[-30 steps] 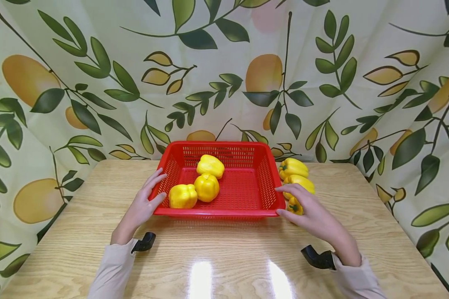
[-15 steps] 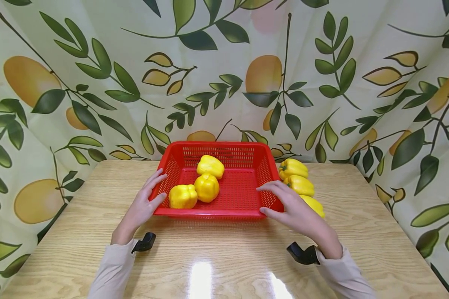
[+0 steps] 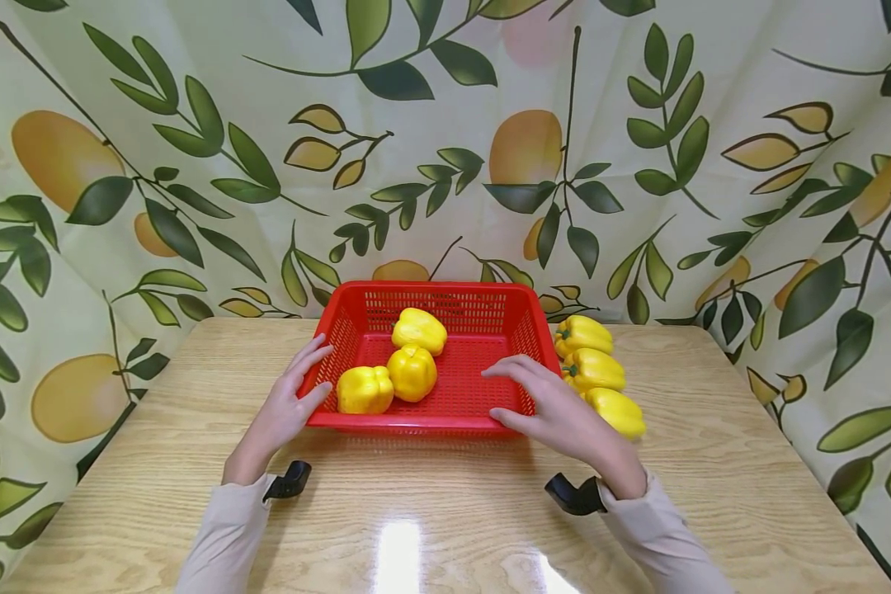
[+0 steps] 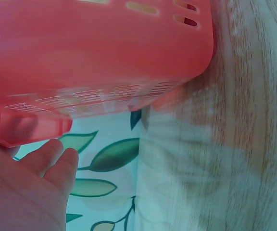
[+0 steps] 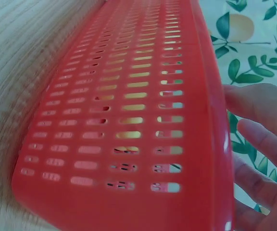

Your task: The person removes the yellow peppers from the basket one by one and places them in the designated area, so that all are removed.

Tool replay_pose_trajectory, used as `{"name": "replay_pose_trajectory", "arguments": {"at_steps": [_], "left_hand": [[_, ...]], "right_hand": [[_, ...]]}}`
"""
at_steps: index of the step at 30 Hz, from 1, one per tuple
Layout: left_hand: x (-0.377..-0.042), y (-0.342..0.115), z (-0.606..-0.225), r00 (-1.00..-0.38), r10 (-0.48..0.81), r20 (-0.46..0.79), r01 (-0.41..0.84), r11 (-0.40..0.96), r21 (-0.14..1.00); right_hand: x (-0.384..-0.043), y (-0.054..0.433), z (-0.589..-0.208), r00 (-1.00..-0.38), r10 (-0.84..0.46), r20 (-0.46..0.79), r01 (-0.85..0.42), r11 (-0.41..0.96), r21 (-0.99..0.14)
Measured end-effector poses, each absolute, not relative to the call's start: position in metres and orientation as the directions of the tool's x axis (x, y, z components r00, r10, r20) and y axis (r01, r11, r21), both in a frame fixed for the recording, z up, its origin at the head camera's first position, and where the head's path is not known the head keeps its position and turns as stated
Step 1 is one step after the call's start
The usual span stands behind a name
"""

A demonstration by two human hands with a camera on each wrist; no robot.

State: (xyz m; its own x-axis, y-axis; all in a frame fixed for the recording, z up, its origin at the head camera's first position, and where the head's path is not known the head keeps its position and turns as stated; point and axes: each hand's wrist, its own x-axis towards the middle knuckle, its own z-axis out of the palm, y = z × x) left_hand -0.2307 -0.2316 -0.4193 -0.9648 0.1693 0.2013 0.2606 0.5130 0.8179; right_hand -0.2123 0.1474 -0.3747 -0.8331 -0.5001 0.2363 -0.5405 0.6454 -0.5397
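Note:
A red perforated basket (image 3: 475, 421) stands on the table with three yellow bell peppers in its left half: a back one (image 3: 419, 331), a middle one (image 3: 412, 374) and a front one (image 3: 365, 390). My left hand (image 3: 285, 412) touches the basket's left rim, thumb and fingertips lying over it; two fingers (image 4: 61, 168) show just outside the rim in the left wrist view. Over the basket's front right corner is my right hand (image 3: 557, 408), thumb and fingers apart, holding nothing. The right wrist view shows its fingers (image 5: 263, 139) above the front rim.
Three more yellow bell peppers (image 3: 594, 369) lie in a row just right of the basket, the nearest partly behind my right hand. A patterned curtain (image 3: 445, 165) rises behind the wooden table (image 3: 445, 503). A black camera mount sits on each wrist.
My right hand has moved left, from beside the right-hand peppers and the right rim to over the basket, uncovering the nearest outer pepper. The left hand and basket have stayed put.

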Motion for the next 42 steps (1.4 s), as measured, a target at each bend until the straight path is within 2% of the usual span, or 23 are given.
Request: {"name": "replay_pose_trajectory", "arguments": {"at_steps": [8,24,42], "left_hand": [[-0.231,-0.231,-0.419,-0.964,0.171,0.203,0.263,0.512,0.817],[-0.231,-0.231,-0.419,-0.965,0.166,0.202,0.26,0.513,0.818],[-0.23,-0.231,-0.418,-0.968,0.165,0.189,0.248,0.512,0.823]], "right_hand": [[-0.217,0.138,-0.379,-0.816,-0.512,0.267,-0.566,0.62,-0.543],[-0.223,0.111,-0.381,-0.801,-0.547,0.243,-0.578,0.6,-0.553],[-0.229,0.079,-0.384,-0.829,-0.535,0.161,-0.506,0.597,-0.623]]}}
